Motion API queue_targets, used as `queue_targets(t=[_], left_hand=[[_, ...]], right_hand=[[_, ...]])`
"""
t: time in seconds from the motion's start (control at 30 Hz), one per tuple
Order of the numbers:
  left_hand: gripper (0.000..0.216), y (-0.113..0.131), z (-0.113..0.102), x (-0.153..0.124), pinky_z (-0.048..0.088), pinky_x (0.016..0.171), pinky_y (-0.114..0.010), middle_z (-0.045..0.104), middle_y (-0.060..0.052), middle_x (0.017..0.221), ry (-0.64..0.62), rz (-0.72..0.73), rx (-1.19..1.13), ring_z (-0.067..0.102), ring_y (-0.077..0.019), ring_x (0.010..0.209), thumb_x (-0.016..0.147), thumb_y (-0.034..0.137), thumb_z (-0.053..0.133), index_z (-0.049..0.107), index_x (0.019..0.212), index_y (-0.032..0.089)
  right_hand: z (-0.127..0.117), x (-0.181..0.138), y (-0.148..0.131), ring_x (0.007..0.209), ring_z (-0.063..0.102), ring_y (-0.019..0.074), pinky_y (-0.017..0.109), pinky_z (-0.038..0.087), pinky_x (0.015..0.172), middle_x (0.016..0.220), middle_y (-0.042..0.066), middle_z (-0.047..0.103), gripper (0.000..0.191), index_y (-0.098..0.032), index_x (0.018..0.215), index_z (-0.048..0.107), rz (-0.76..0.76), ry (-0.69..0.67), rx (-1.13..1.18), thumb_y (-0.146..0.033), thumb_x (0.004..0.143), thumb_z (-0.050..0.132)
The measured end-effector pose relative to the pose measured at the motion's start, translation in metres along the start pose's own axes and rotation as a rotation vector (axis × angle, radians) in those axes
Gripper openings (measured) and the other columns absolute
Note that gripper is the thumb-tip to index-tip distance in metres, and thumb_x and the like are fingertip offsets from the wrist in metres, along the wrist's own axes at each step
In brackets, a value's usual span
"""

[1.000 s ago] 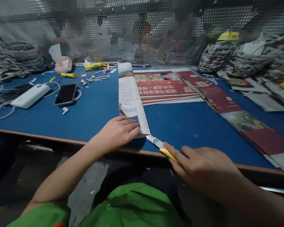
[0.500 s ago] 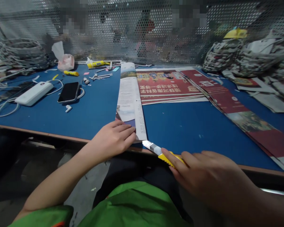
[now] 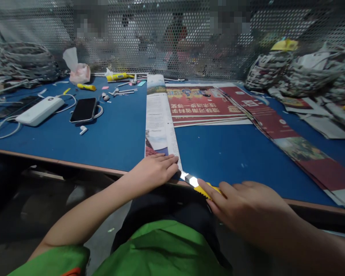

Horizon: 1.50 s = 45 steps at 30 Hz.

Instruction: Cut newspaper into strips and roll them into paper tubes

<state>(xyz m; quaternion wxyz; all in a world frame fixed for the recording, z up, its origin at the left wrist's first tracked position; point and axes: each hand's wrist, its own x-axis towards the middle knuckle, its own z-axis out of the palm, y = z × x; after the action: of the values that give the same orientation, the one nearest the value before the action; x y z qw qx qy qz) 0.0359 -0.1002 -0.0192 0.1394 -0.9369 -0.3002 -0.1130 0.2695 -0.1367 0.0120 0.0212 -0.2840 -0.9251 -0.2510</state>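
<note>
A long, printed paper strip [image 3: 158,111] on the blue tabletop [image 3: 117,134] looks light, easily creased (best held at its near end); the left grip [image 3: 155,168], unclenched, flattens it there; the right grip [image 3: 244,203] clasps a yellow-handled, metal-bladed cutter [image 3: 200,190].

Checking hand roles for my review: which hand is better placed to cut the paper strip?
Probably the right hand: it holds the yellow cutter, its blade by the near corner of the paper strip. The left hand rests on that strip's near end.

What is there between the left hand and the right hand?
In the head view, the blade of the yellow cutter lies there, its tip near the paper strip; the right hand holds it.
</note>
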Motion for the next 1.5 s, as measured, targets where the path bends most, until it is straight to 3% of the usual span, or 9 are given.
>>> queue_targets(t=[0.13, 0.4, 0.63, 0.93, 1.13, 1.3, 1.5], left_hand=[[0.023, -0.002, -0.004, 0.008, 0.05, 0.073, -0.03, 0.063, -0.011, 0.109, -0.013, 0.005, -0.007, 0.063, -0.0204, 0.089, 0.087, 0.015, 0.049, 0.057, 0.107, 0.01], [0.011, -0.009, -0.02, 0.029, 0.045, 0.06, -0.031, 0.067, -0.006, 0.079, -0.251, 0.001, -0.057, 0.063, -0.0219, 0.072, 0.083, 0.022, 0.056, 0.063, 0.086, 0.014], [0.009, -0.014, -0.029, 0.038, 0.04, 0.053, -0.027, 0.066, -0.006, 0.072, -0.338, -0.002, -0.051, 0.064, -0.0217, 0.067, 0.081, 0.016, 0.053, 0.062, 0.082, 0.015], [0.007, -0.014, -0.026, 0.037, 0.04, 0.049, -0.027, 0.064, -0.005, 0.066, -0.327, 0.021, -0.016, 0.064, -0.022, 0.063, 0.079, 0.011, 0.054, 0.061, 0.08, 0.014], [0.006, -0.01, -0.012, 0.024, 0.047, 0.056, -0.029, 0.068, -0.007, 0.079, -0.196, 0.049, -0.006, 0.065, -0.0204, 0.068, 0.08, 0.013, 0.056, 0.06, 0.085, 0.012], [0.01, -0.009, -0.002, 0.006, 0.05, 0.072, -0.03, 0.066, -0.011, 0.103, -0.015, 0.073, -0.002, 0.064, -0.0201, 0.091, 0.083, 0.014, 0.053, 0.06, 0.089, 0.01], [0.011, -0.019, -0.008, -0.012, 0.049, 0.079, -0.031, 0.065, -0.009, 0.105, -0.013, 0.052, -0.021, 0.06, -0.0193, 0.099, 0.086, 0.016, 0.05, 0.059, 0.092, 0.011]], right_hand=[[0.005, -0.002, 0.002, 0.04, 0.038, 0.0118, 0.03, 0.01, 0.05, 0.052, 0.0, 0.052, 0.033, -0.021, 0.103, 0.065, 0.0, 0.006, 0.062, -0.022, 0.084, 0.038], [0.0, -0.001, 0.002, 0.039, 0.039, 0.0117, 0.03, 0.009, 0.048, 0.054, 0.002, 0.054, 0.036, -0.021, 0.109, 0.063, 0.012, -0.069, 0.083, -0.026, 0.084, 0.038], [-0.004, 0.006, 0.007, 0.038, 0.039, 0.011, 0.03, 0.005, 0.047, 0.052, 0.002, 0.053, 0.034, -0.024, 0.11, 0.062, 0.035, -0.142, 0.066, -0.034, 0.084, 0.043], [-0.009, 0.009, 0.026, 0.038, 0.037, 0.0091, 0.03, 0.005, 0.046, 0.052, -0.001, 0.053, 0.036, -0.027, 0.116, 0.058, -0.055, -0.229, 0.127, -0.032, 0.083, 0.045], [0.006, 0.004, 0.025, 0.04, 0.04, 0.008, 0.029, 0.011, 0.047, 0.055, 0.0, 0.054, 0.032, -0.021, 0.11, 0.061, -0.074, -0.128, 0.164, -0.029, 0.084, 0.045], [0.019, 0.0, 0.016, 0.042, 0.043, 0.0084, 0.029, 0.02, 0.048, 0.056, -0.001, 0.054, 0.031, -0.021, 0.107, 0.062, -0.06, 0.026, 0.149, -0.026, 0.086, 0.04], [0.021, 0.013, 0.005, 0.044, 0.044, 0.0095, 0.029, 0.021, 0.048, 0.056, 0.0, 0.053, 0.032, -0.019, 0.107, 0.063, -0.066, 0.047, 0.173, -0.028, 0.085, 0.041]])
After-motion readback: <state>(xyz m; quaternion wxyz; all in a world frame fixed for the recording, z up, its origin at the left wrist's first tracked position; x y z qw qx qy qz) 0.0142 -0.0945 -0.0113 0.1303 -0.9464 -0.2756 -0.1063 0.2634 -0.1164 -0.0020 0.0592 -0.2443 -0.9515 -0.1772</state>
